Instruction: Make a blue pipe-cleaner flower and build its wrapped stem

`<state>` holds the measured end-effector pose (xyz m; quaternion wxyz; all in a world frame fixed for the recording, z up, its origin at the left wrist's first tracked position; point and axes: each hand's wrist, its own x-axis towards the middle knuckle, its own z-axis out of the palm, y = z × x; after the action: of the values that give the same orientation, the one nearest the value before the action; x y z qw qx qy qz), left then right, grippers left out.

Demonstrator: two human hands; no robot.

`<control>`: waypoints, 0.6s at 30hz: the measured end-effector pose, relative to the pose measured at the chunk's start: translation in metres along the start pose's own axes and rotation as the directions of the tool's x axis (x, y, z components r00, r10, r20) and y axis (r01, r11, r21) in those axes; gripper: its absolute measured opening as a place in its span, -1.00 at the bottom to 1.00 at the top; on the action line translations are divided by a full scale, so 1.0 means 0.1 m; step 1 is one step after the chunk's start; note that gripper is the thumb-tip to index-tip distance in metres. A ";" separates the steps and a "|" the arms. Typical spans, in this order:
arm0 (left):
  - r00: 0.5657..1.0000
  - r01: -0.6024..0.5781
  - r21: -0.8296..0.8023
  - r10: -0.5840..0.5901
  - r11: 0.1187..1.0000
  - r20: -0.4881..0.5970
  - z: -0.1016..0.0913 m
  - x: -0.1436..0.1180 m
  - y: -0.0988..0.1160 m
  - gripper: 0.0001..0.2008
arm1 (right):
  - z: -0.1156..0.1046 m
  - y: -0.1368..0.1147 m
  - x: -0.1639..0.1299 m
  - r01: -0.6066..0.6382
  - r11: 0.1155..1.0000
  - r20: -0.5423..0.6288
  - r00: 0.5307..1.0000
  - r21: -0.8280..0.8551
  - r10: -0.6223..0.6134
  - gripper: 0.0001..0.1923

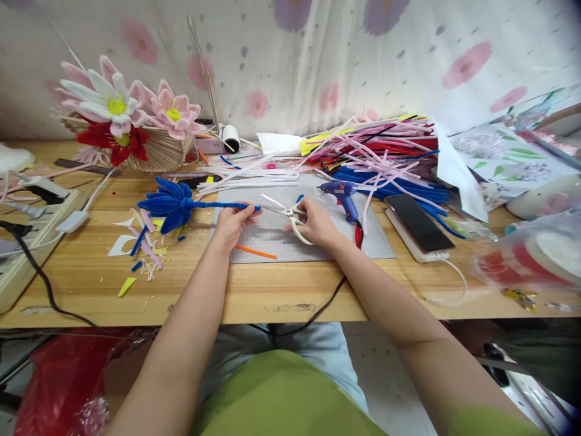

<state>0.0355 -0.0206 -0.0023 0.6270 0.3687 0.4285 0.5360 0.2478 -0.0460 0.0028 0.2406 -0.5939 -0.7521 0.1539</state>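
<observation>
My left hand grips the stem of a blue pipe-cleaner flower near its end. The flower's petals point to the left, and the stem runs level to the right, its tip just past my fingers. White-handled scissors are in my right hand, with their blades parted and pointing left toward the stem's tip. Below, on the grey cutting mat, lies a short orange pipe cleaner. A blue glue gun rests on the mat right of my right hand.
Bundles of pink, red and blue pipe cleaners lie at the back. Finished flowers in a woven fan-shaped holder stand back left. Scraps litter the left side, beside a power strip. A phone and a bagged cup are at right.
</observation>
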 end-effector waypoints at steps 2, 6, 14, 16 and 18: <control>1.000 -0.004 0.002 0.004 1.000 0.006 0.01 -0.01 0.01 -0.73 | 0.03 -0.01 0.00 -0.002 0.999 0.036 0.999 -0.049 0.004 -0.59; 1.000 -0.008 0.003 0.008 1.000 0.009 0.02 -0.01 0.01 -0.74 | 0.06 -0.01 -0.01 0.007 0.993 0.048 0.999 -0.116 -0.002 -0.55; 1.000 -0.018 0.030 0.018 0.999 0.008 0.00 0.00 -0.02 -0.77 | 0.08 0.00 0.00 0.009 0.991 0.038 0.999 -0.134 -0.004 -0.56; 1.000 -0.017 0.022 0.017 1.000 0.009 0.00 0.01 -0.02 -0.76 | 0.08 0.00 0.00 0.010 0.991 0.041 0.999 -0.135 -0.005 -0.57; 1.000 -0.015 0.010 0.014 1.000 0.012 0.00 0.01 -0.01 -0.75 | 0.07 0.01 0.01 0.012 0.991 0.038 0.999 -0.130 -0.007 -0.58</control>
<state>0.0363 -0.0202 -0.0033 0.6236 0.3781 0.4250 0.5362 0.2441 -0.0449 -0.0036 0.1878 -0.6019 -0.7677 0.1145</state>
